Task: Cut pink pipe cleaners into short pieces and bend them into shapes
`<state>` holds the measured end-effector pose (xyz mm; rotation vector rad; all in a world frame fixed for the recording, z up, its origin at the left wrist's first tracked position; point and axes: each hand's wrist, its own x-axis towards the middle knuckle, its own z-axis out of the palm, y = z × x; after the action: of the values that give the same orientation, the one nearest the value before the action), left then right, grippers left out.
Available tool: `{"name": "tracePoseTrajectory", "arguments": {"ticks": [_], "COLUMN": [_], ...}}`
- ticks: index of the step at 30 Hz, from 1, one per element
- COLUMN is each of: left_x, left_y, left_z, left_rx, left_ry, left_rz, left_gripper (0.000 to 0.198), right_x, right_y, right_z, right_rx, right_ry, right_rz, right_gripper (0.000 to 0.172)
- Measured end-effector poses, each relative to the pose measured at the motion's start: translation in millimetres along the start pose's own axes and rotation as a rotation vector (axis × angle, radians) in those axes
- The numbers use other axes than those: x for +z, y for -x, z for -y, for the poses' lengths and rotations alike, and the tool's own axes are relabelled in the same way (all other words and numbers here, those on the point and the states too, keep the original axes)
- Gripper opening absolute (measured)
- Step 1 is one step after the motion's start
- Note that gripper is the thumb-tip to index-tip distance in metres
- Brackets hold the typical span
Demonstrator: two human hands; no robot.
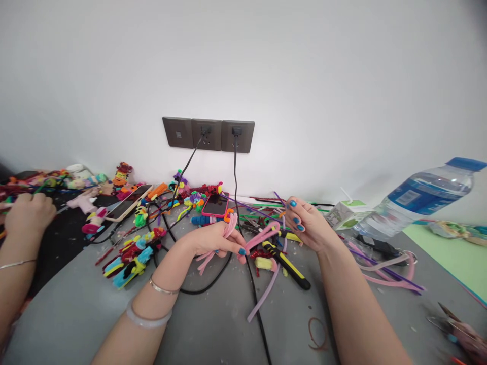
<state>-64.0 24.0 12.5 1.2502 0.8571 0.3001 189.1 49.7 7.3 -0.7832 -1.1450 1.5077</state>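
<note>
My left hand [218, 241] is closed on a bundle of pink pipe cleaners [264, 234]. They are bent into a loop that points toward my right hand, and loose ends hang below the palm. My right hand [306, 223] is raised to the right of that loop, apart from it, with thumb and fingers pinched together. A thin purple pipe cleaner [279, 198] sticks out at its fingertips. Below and between the hands lie yellow-and-black handled pliers [287, 266], a pale yellow fuzzy piece [265, 263] and a lilac pipe cleaner [266, 296].
A co-worker's hand [30, 218] is at the far left. Black cables [251, 289] run from the wall sockets [208, 134] across the table. Two phones, colourful pipe-cleaner figures [133, 256], a drink carton [348, 214] and a tilted water bottle [422, 197] stand or lie around.
</note>
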Motion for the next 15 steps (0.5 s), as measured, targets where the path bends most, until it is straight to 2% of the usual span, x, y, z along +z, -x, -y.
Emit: {"name": "tracePoseTrajectory", "arguments": {"ticks": [2, 5, 9, 12, 15], "left_x": [-0.5, -1.2, 0.4, 1.3, 1.1], "left_y": [-2, -3, -2, -1, -1], "left_z": [1, 1, 0, 0, 0], "left_rx": [0.04, 0.065, 0.061, 0.047, 0.031], "left_ry": [0.067, 0.114, 0.113, 0.109, 0.095], "left_rz": [-0.057, -0.079, -0.003, 0.048, 0.095], "left_gripper": [0.033, 0.036, 0.035, 0.034, 0.034], "right_x": [-2, 3, 13, 15, 15], "right_y": [0, 2, 5, 7, 8], "right_z": [0, -2, -3, -3, -3], "right_rx": [-0.029, 0.048, 0.116, 0.104, 0.124], "right_ry": [0.037, 0.121, 0.121, 0.074, 0.021], "right_rz": [0.03, 0.168, 0.314, 0.337, 0.364], "right_gripper": [0.039, 0.045, 0.033, 0.028, 0.03]}}
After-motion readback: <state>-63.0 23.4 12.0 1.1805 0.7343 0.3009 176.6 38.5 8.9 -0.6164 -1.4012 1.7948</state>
